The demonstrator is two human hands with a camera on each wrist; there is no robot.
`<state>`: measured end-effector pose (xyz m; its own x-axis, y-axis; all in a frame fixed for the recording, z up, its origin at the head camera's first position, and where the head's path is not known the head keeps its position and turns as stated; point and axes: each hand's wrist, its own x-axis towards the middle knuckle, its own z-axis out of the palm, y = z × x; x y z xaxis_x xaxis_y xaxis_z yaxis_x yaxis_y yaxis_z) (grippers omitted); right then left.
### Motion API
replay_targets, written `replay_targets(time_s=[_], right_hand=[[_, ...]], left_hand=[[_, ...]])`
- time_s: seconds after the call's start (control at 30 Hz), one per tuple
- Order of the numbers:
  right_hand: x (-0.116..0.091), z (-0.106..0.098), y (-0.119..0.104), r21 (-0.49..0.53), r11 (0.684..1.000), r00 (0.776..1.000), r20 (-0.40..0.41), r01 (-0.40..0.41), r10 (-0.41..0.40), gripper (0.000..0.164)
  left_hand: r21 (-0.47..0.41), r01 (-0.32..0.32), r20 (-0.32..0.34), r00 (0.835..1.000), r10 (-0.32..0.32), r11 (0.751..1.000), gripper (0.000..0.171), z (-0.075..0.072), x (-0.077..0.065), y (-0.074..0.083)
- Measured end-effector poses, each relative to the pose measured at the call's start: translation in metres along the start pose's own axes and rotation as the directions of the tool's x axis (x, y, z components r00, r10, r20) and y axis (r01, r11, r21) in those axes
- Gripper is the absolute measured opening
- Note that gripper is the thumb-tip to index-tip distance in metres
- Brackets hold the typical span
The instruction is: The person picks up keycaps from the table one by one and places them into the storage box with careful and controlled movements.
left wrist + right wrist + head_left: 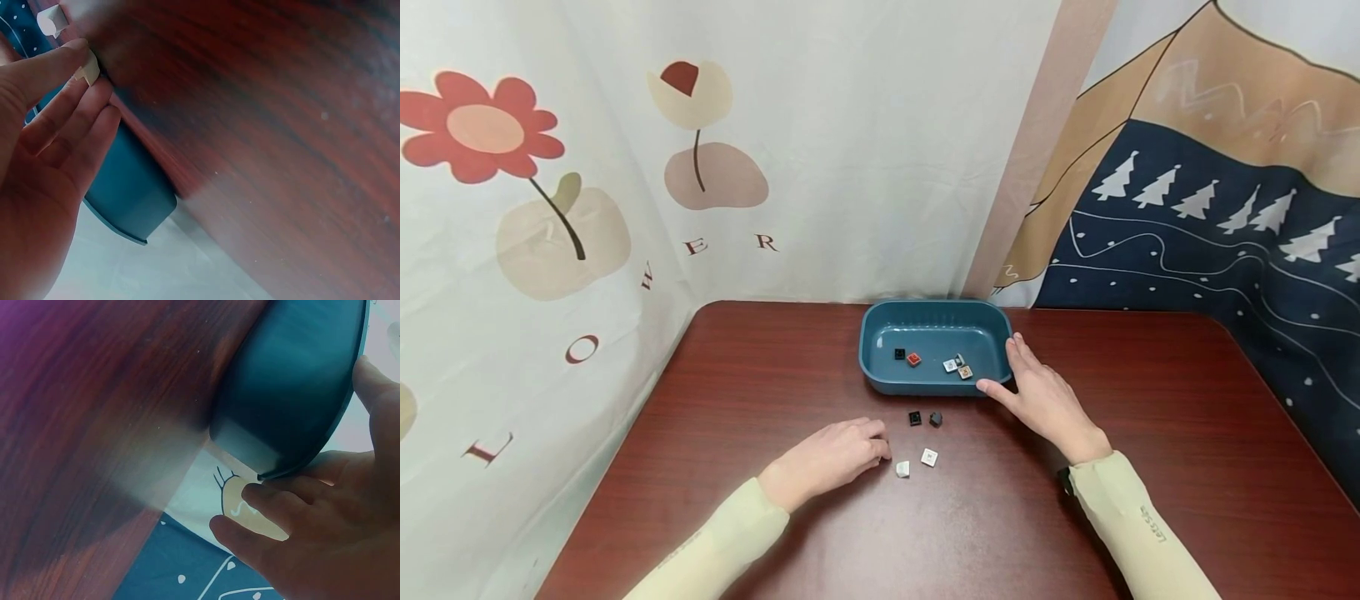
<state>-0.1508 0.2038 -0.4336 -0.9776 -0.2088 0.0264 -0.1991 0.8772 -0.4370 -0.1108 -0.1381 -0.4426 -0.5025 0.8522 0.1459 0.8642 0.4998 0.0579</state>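
Note:
My left hand reaches in low over the table, fingers bent. In the left wrist view, a small cream keycap sits between the thumb and fingertips, pinched there. Just right of those fingers lie a white keycap and a second white keycap. Beyond them are a black keycap and a dark grey keycap. At the right end of a blue plastic basin, my right hand spreads round the corner, its thumb at the near rim and its fingers extended along the outside.
Inside the basin lie a black keycap, a red keycap, an orange keycap and a couple of pale and grey ones. A printed curtain hangs behind the brown table, close to the basin's back.

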Motion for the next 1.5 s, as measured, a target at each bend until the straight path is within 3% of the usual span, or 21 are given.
replay_targets(time_s=[0.47, 0.73, 1.0, 1.2, 1.5], right_hand=[[0.0, -0.001, -0.001, 0.003, 1.0, 1.0, 0.008, -0.005, 0.005, 0.102], [0.0, -0.002, 0.0, 0.003, 1.0, 1.0, 0.015, -0.005, 0.005, 0.103], [0.001, -0.001, 0.001, 0.009, 1.0, 1.0, 0.01, -0.008, 0.008, 0.104], [0.001, 0.0, 0.001, 0.006, 1.0, 1.0, 0.007, -0.001, 0.001, 0.104], [0.001, 0.001, 0.0, 0.007, 1.0, 1.0, 0.0, -0.004, 0.004, 0.1]], left_hand=[[-0.014, -0.01, -0.005, 1.0, 0.01, 1.0, 0.013, 0.0, 0.003, -0.001], [-0.015, 0.002, -0.011, 1.0, -0.002, 1.0, 0.007, -0.008, 0.009, -0.003], [0.019, -0.001, -0.075, 0.997, 0.003, 1.0, 0.006, -0.018, 0.017, -0.003], [-0.016, -0.008, -0.131, 0.991, 0.006, 1.0, 0.01, -0.022, 0.026, -0.001], [-0.16, -0.026, -0.313, 0.949, -0.026, 0.987, 0.018, -0.029, 0.044, -0.001]])
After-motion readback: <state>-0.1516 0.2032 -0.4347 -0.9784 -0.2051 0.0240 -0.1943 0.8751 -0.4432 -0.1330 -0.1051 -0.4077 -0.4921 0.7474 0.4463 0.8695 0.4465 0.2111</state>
